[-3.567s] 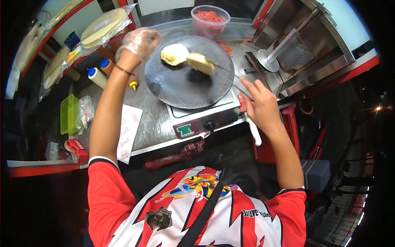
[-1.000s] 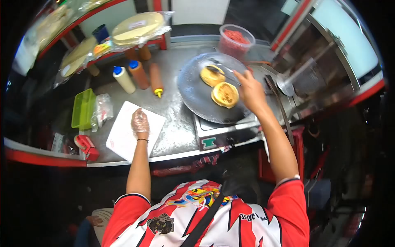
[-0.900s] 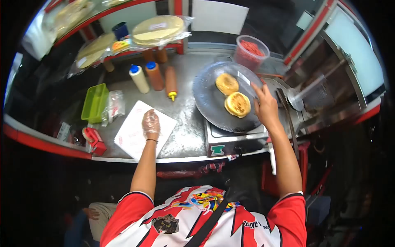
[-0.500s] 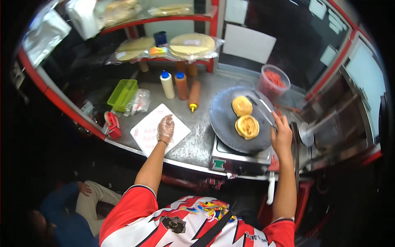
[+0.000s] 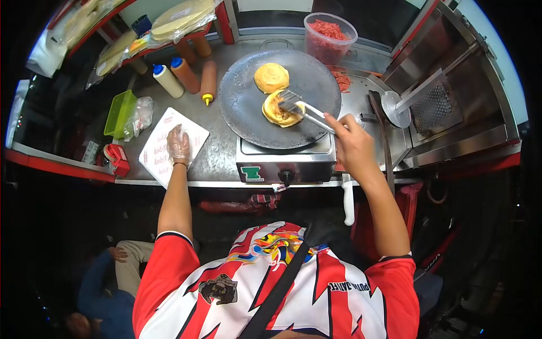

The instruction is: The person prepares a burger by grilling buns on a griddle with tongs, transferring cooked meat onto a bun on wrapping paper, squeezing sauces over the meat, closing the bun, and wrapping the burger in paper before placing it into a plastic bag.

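My left hand (image 5: pixel 179 146), in a clear plastic glove, lies on a white sheet of printed wrapping paper (image 5: pixel 195 137), its fingers bent and drawn together on it. In my right hand (image 5: pixel 353 141), which is bare, is a pair of tongs (image 5: pixel 316 114) with dark slotted tips. Those tips touch the nearer bun half (image 5: pixel 275 116), which lies browned inner side up on a round dark griddle (image 5: pixel 243 107). Just beyond it sits a second bun half (image 5: pixel 271 76), pale and rounded.
Sauce bottles (image 5: pixel 168 82) stand left of the griddle, with a green tray (image 5: pixel 120 114) and a red tape dispenser (image 5: pixel 117 160) farther left. A tub of red shreds (image 5: pixel 330 37) stands behind. A white-handled knife (image 5: pixel 348 203) hangs at the front edge. Someone sits lower left.
The tongs have moved from the griddle's right side onto the nearer bun half. My left hand stays on the paper. The view has shifted right and down.
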Motion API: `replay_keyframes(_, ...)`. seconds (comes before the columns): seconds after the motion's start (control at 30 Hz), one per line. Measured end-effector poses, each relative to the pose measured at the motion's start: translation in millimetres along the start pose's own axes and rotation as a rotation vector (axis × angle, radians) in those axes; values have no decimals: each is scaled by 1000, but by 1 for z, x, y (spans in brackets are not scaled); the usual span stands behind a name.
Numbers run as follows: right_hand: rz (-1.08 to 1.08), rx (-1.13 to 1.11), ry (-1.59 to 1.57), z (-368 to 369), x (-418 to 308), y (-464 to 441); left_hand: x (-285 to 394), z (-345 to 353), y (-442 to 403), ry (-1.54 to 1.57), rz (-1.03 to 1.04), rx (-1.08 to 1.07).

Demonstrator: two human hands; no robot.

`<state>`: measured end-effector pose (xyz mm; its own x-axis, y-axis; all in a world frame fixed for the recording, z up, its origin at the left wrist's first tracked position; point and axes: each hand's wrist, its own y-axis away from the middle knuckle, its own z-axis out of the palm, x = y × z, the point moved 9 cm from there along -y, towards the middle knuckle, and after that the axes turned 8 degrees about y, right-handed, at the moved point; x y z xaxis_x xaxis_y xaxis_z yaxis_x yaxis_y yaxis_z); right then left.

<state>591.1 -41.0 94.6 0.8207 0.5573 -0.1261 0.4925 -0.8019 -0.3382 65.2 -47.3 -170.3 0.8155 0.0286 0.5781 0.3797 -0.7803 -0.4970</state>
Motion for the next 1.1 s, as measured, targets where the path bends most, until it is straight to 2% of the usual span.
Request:
replay_keyframes(0.07,50,15,-22,-5,0,4,0,-3,2,50,1,10)
replay_keyframes(0.2,-32,-52,102,21,-11,13,-1,4,-1,10,21,-2)
replay_keyframes(0.3,99,9,-2,-6,-14,10,0,-2,4,10,18,6)
replay_keyframes(0.33,65,-130,84,13,-16,16,2,-3,4,27,16,11)
replay_keyframes(0.43,115,-164,51,19,-17,20,8,-4,1,62,26,26)
replay_keyframes(0.57,290,-41,-138,-30,4,17,10,-10,3,103,54,55)
replay_keyframes(0.6,422,-121,-198,-36,13,20,11,-11,-1,112,46,55)
replay_keyframes(0.63,438,-36,-296,-38,25,26,12,-12,0,122,38,50)
replay_keyframes(0.7,580,-215,-399,-35,48,40,16,-12,3,108,30,25)
replay_keyframes(0.77,716,-350,-672,-23,63,53,20,-10,-1,57,39,1)
replay_keyframes(0.87,898,-490,-681,-16,71,53,11,-10,-1,71,4,31)
replay_keyframes(0.9,907,-524,-794,5,88,56,7,-11,3,82,-20,37)
replay_keyframes(1.03,898,-457,-1060,53,63,17,11,-10,3,72,-1,41)
replay_keyframes(1.1,800,-472,-1025,70,51,-3,8,-11,3,90,-19,54)
